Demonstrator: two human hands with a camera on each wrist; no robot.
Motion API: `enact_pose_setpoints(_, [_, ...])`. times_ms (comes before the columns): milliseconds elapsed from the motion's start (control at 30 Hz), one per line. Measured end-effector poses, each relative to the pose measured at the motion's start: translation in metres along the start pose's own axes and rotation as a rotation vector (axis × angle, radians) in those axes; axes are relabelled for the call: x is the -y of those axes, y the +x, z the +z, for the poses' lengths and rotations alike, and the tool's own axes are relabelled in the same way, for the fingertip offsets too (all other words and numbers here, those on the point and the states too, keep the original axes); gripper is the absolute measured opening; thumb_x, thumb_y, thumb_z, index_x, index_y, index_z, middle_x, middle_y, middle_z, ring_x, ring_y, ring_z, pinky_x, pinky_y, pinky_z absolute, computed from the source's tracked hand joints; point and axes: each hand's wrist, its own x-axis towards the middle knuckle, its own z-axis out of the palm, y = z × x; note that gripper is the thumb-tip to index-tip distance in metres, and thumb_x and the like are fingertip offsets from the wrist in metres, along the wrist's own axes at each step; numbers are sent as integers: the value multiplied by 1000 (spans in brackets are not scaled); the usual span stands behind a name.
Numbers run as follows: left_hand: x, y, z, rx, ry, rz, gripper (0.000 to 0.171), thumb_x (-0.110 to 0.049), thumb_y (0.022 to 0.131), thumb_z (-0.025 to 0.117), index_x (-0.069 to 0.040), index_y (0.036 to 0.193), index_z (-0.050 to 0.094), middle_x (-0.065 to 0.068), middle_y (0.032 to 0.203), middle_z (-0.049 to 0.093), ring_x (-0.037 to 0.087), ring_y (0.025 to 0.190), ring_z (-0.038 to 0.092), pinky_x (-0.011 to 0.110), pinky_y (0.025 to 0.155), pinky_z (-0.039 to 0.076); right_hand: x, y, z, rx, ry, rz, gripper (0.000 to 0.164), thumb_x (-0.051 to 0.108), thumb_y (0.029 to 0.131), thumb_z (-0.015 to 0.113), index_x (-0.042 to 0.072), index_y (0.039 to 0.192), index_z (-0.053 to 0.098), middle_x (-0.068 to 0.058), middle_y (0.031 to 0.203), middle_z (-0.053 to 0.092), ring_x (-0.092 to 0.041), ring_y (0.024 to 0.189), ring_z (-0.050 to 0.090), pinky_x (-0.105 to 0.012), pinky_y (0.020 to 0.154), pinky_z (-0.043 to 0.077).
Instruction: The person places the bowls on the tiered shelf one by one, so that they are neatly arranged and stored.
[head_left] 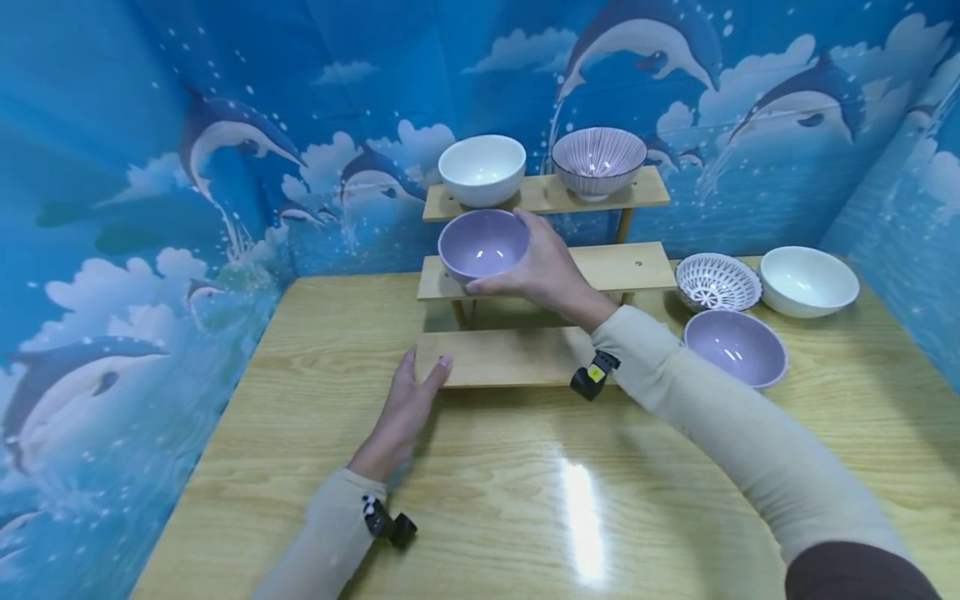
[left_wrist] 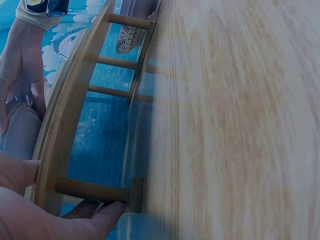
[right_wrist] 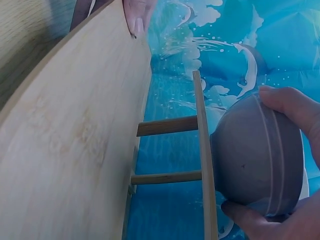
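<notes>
My right hand point(head_left: 551, 267) grips a purple bowl point(head_left: 483, 243) by its right side, thumb low and fingers at the far rim. The bowl is upright at the left end of the middle step of a three-step wooden stand point(head_left: 510, 358). In the right wrist view the base of this bowl point(right_wrist: 245, 160) is right at the step board. My left hand point(head_left: 401, 412) holds the left end of the lowest step, its thumb on top. Below the board, in the left wrist view, fingers of the left hand point(left_wrist: 60, 220) curl by a round leg.
On the top step stand a white bowl point(head_left: 482, 171) and a striped bowl point(head_left: 598, 162). Right of the stand, a patterned bowl point(head_left: 717, 283), another white bowl point(head_left: 808, 283) and a second purple bowl point(head_left: 735, 348) rest on the wooden table point(head_left: 487, 500). A dolphin-print backdrop point(head_left: 375, 67) surrounds the table.
</notes>
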Motion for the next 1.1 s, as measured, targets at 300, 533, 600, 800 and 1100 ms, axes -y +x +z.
enact_pose_setpoints(300, [1, 0, 1, 4, -3, 16, 99, -61, 96, 58, -13, 164, 4, 12, 169, 0, 36, 154, -1, 59, 123, 5, -2, 3, 2, 4, 48, -20, 118, 38, 63, 98, 5, 156, 33, -12, 145, 47, -25, 127, 50, -44, 103, 48])
enact_pose_setpoints(533, [0, 0, 1, -3, 1, 17, 98, -60, 96, 58, -13, 164, 5, 12, 169, 2, 35, 154, 0, 59, 123, 4, -2, 3, 2, 4, 44, -23, 117, 39, 63, 98, 5, 155, 33, -11, 145, 47, -25, 128, 50, -44, 104, 47])
enact_pose_setpoints(600, [0, 0, 1, -4, 4, 17, 98, -60, 96, 58, -13, 164, 5, 11, 169, 2, 35, 154, 0, 58, 123, 4, -2, 3, 2, 3, 46, -31, 116, 40, 64, 97, 6, 155, 34, -10, 145, 47, -24, 128, 50, -43, 105, 47])
enact_pose_setpoints(800, [0, 0, 1, 1, 5, 13, 98, -61, 96, 57, -14, 164, 4, 11, 170, 1, 35, 154, -1, 59, 123, 4, -3, 2, 1, 26, 71, -67, 112, 36, 67, 96, 7, 155, 33, -8, 146, 48, -23, 129, 50, -40, 105, 48])
enact_pose_setpoints(1100, [-1, -1, 1, 5, 8, -4, 100, -63, 95, 57, -15, 164, 2, 13, 169, -2, 36, 154, -2, 61, 122, 3, 0, -4, -7, 42, 56, -85, 109, 33, 67, 97, 6, 153, 35, -11, 146, 48, -24, 131, 50, -42, 108, 46])
